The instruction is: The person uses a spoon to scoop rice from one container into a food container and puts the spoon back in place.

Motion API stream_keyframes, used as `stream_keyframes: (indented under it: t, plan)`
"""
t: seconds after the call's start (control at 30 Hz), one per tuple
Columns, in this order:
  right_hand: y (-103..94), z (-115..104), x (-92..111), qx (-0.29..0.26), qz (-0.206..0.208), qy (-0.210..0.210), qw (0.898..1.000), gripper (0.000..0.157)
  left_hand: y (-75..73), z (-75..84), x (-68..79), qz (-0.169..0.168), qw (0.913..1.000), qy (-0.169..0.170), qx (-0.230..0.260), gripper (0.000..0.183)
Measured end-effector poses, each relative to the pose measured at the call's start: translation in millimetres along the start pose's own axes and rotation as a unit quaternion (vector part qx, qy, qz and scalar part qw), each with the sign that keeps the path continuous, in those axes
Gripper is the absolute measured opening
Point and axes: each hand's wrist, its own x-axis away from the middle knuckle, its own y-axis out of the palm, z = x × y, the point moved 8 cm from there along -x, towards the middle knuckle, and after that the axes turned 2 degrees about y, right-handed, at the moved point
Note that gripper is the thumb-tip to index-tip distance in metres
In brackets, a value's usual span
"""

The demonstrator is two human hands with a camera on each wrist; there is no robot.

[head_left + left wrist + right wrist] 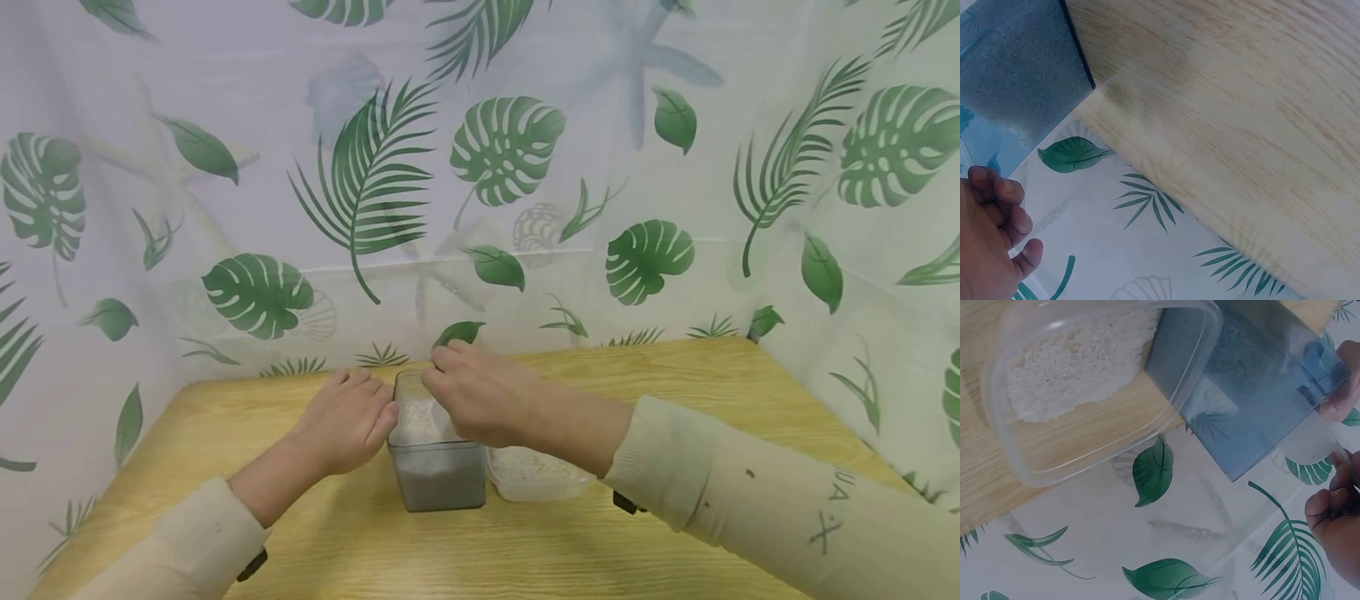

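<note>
A grey-blue see-through container [439,477] stands on the table, with white rice [420,421] inside. My left hand [348,421] is at its left rim and steadies it; the left wrist view shows the fingers [1019,220] bent beside its wall. Above the container's opening, my right hand [487,396] grips a thin handle. In the right wrist view, the handle belongs to a translucent whitish scoop [1311,445], partly hidden by the container and fingers. To the right, a clear plastic tub [542,490] holds more rice [1079,369], partly under my right forearm.
The wood-grain table [300,550] ends at a white curtain [570,292] printed with green leaves, which rises behind it and at both sides. The container and the tub stand side by side near the middle of the table.
</note>
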Motion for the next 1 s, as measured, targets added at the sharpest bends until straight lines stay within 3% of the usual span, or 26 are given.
stream_keyframes:
  t: [0.27, 0.47, 0.7, 0.77, 0.9, 1.0]
  plan:
    - [2.1, 13.7, -4.5, -0.117, -0.043, 0.070, 0.990, 0.012, 0.4, -0.6, 1.1, -0.001, 1.0000, -0.001, 0.004, 0.030]
    - [3.1, 29.1, -3.4, -0.209, -0.049, 0.141, 0.966, 0.026, -0.6, -0.5, 1.0, 0.001, 1.0000, 0.000, 0.001, 0.030]
    - [3.0, 43.0, 1.0, -0.256, -0.021, 0.189, 0.948, 0.034, -0.4, -0.4, 0.5, -0.003, 1.0000, -0.001, 0.000, 0.030]
    - [4.0, 46.3, 3.5, -0.278, -0.015, 0.206, 0.938, 0.034, -0.3, -0.4, 0.5, -0.004, 1.0000, -0.001, -0.001, 0.030]
    - [8.8, 51.6, 10.7, -0.341, -0.013, 0.246, 0.907, 0.029, -0.1, -0.4, 0.6, -0.006, 1.0000, -0.002, -0.002, 0.030]
    - [15.4, 54.8, 16.9, -0.407, -0.023, 0.271, 0.872, 0.027, 0.4, -0.1, 0.7, -0.009, 1.0000, -0.002, -0.002, 0.030]
